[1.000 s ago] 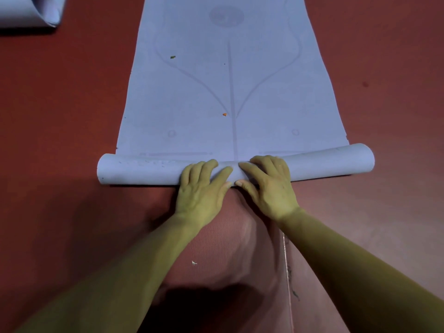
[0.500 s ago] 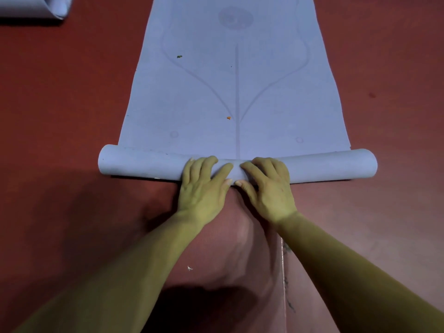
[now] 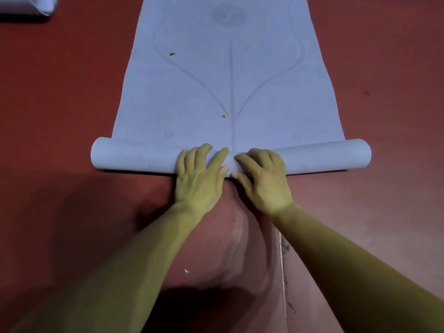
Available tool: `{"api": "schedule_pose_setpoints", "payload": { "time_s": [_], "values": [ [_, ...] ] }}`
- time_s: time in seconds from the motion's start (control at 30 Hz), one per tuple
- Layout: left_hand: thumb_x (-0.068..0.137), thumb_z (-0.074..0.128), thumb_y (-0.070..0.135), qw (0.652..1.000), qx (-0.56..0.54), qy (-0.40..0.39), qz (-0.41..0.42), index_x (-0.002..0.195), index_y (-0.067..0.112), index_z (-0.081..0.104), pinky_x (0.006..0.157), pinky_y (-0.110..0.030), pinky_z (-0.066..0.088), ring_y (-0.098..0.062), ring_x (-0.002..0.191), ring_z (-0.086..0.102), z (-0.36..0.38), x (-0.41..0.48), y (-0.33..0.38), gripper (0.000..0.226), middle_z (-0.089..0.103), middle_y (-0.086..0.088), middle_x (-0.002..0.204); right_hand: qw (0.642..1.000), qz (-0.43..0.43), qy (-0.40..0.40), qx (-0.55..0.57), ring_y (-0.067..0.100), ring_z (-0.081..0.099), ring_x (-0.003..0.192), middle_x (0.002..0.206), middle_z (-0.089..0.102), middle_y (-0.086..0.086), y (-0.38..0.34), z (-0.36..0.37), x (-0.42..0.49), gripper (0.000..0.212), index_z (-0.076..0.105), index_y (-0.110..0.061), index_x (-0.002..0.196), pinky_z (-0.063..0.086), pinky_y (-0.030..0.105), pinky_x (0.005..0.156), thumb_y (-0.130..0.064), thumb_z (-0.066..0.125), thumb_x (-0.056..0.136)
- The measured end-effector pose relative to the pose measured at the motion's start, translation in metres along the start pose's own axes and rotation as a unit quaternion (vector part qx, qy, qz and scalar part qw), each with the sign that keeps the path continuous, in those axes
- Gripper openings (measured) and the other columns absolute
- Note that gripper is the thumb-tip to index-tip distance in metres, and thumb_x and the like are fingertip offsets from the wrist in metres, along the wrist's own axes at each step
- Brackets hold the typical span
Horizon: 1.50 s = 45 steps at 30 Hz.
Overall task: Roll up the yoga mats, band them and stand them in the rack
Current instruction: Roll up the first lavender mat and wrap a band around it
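A pale blue yoga mat [image 3: 216, 92] with faint printed lines lies flat on the red floor, stretching away from me. Its near end is wound into a roll [image 3: 134, 156] lying crosswise. My left hand [image 3: 199, 174] and my right hand [image 3: 262, 176] rest side by side on the middle of the roll, palms down. Their fingers lie nearly straight over the top of it, pressing on it, thumbs close together.
Another pale blue rolled mat [image 3: 26, 4] lies at the top left corner, partly cut off. The red floor [image 3: 60, 92] surrounds the mat on both sides. A seam [image 3: 283, 272] runs along the floor below my right arm. Two small crumbs sit on the flat mat.
The roll has moved forward over the flat mat and grown slightly thicker. Both hands travelled with it, staying at its middle.
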<state>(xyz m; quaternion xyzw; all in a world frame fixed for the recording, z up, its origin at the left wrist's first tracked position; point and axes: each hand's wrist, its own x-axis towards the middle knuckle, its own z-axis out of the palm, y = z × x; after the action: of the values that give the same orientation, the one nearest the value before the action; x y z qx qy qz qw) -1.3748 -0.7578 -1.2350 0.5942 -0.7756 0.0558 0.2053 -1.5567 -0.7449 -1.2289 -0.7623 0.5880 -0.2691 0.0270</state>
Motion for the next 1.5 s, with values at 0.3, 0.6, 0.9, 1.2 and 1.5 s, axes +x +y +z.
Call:
{"api": "schedule_pose_setpoints", "payload": {
  "time_s": [0.3,0.6,0.9,1.2,1.5],
  "values": [
    [0.096,0.044,0.044,0.998,-0.054,-0.038,-0.001,0.123,0.03,0.064,0.116,-0.047,0.023,-0.026,0.119,0.042,-0.002,0.013,-0.011,0.036,0.058,0.001,0.123,1.0,-0.006,0.002,-0.013,0.032,0.056,0.109,0.119,0.06,0.008,-0.004,-0.001,0.008,0.038,0.068,-0.014,0.125,0.035,0.049,0.11,-0.04,0.063,0.097],
    [0.097,0.046,0.041,1.0,-0.019,0.009,0.008,0.13,0.027,0.064,0.116,-0.049,0.017,-0.032,0.12,0.044,0.004,0.004,-0.007,0.041,0.055,-0.009,0.131,1.0,-0.007,0.012,-0.007,0.03,0.057,0.104,0.116,0.062,0.006,0.002,0.005,0.011,0.04,0.07,-0.016,0.123,0.038,0.044,0.102,-0.046,0.065,0.097],
    [0.097,0.043,0.039,0.999,-0.035,-0.023,-0.007,0.128,0.03,0.065,0.119,-0.046,0.011,-0.031,0.123,0.041,0.006,0.01,-0.008,0.039,0.056,-0.003,0.132,1.0,-0.008,0.014,-0.007,0.029,0.056,0.118,0.122,0.062,0.004,-0.003,0.002,0.012,0.04,0.068,-0.014,0.122,0.031,0.053,0.114,-0.043,0.069,0.095],
    [0.097,0.044,0.042,1.0,-0.003,0.002,0.008,0.13,0.023,0.063,0.12,-0.044,0.007,-0.03,0.128,0.039,0.01,0.012,-0.012,0.042,0.054,-0.012,0.133,1.0,-0.002,0.016,0.017,0.03,0.058,0.108,0.117,0.064,0.004,0.003,0.007,0.02,0.035,0.07,-0.015,0.12,0.04,0.052,0.103,-0.038,0.071,0.095],
    [0.097,0.043,0.041,1.0,0.014,-0.007,0.0,0.129,0.023,0.063,0.118,-0.049,0.017,-0.03,0.123,0.044,0.01,0.036,-0.011,0.042,0.057,-0.011,0.13,0.999,0.03,0.029,0.013,0.028,0.056,0.111,0.117,0.062,0.003,0.005,0.012,0.032,0.035,0.07,-0.018,0.118,0.035,0.05,0.108,-0.044,0.069,0.094]
  ]
}}
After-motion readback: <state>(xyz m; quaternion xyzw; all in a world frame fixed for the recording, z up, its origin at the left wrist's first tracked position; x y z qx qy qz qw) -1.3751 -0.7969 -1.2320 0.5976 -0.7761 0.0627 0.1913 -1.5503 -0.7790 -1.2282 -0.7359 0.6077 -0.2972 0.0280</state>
